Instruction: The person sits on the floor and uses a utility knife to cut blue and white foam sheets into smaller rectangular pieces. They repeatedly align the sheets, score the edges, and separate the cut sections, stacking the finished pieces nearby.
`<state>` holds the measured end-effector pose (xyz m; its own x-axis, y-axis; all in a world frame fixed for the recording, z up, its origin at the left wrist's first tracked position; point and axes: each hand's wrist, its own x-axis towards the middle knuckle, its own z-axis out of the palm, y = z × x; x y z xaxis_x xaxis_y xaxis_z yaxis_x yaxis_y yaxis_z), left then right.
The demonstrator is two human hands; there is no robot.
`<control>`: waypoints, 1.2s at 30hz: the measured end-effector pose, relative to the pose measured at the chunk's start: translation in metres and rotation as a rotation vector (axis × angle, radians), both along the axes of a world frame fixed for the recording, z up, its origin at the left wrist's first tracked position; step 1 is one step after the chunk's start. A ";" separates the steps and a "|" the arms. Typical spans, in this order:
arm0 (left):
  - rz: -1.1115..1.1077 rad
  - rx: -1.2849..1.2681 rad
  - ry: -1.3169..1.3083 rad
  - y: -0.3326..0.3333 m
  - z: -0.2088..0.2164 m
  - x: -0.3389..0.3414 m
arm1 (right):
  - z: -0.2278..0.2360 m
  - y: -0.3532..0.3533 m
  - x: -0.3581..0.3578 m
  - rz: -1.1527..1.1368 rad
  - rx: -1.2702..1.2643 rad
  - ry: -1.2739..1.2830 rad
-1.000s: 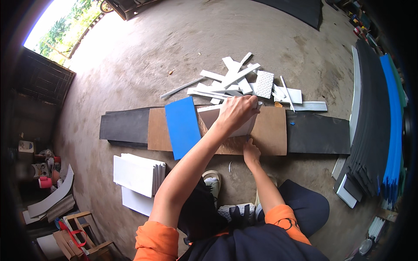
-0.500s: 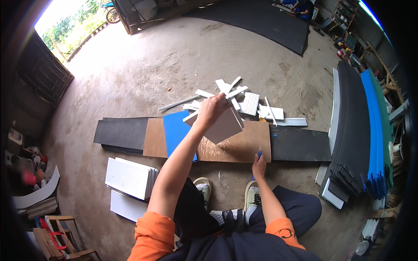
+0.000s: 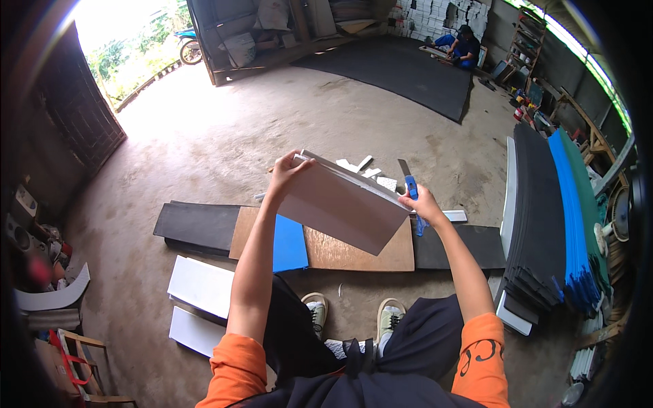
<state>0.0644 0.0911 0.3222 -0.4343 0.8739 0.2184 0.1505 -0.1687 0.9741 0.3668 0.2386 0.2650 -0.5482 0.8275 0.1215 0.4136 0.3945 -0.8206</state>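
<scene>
Nearest, two orange sleeves [image 3: 484, 357] lead to two bare forearms, with two pale green shoes [image 3: 316, 314] on the floor between the person's knees. Left of them lie two white piles, a nearer one [image 3: 196, 331] and a farther one [image 3: 200, 285]; their sheets cannot be counted.

Past the shoes, a row crosses the concrete floor [image 3: 272, 122]: one brown board [image 3: 354, 251] with a scuffed face, one blue sheet [image 3: 290, 243] lying on it, and dark sheets at both its left end [image 3: 201, 221] and right end [image 3: 459, 246].

Above this row, one white panel [image 3: 347, 207] is raised and tilted, its near face shaded; whether it is one piece or several together is unclear. The left hand [image 3: 289, 173] is closed on its upper left corner, thumb on the near face. The right hand [image 3: 425, 202] is curled around one blue utility knife [image 3: 411, 187], blade pointing up and away, its fingers at the panel's right corner.

Just beyond, white scraps [image 3: 388, 183] are partly hidden by the panel. At right stand black sheets [image 3: 541, 217], blue sheets [image 3: 571, 204] and green sheets [image 3: 586, 197]. Farther off are one large black mat [image 3: 401, 71], one seated person [image 3: 466, 46] at its far edge, and a bright opening at left with one motorbike wheel [image 3: 191, 52] showing.
</scene>
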 end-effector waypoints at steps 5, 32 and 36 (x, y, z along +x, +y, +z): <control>0.290 -0.125 0.085 -0.013 -0.041 -0.059 | -0.036 0.018 0.000 -0.277 -0.086 0.014; 0.525 -0.029 -0.944 -0.090 -0.222 -0.046 | -0.208 -0.015 -0.220 0.410 -0.853 0.030; 0.612 0.036 -0.881 -0.118 -0.197 -0.029 | -0.143 -0.067 -0.266 0.653 -1.138 0.059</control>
<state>0.0352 -0.0266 0.1253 -0.8134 0.4535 -0.3644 -0.5340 -0.3336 0.7768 0.1010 0.1715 0.1222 -0.9020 0.0682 -0.4264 0.3635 -0.4132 -0.8350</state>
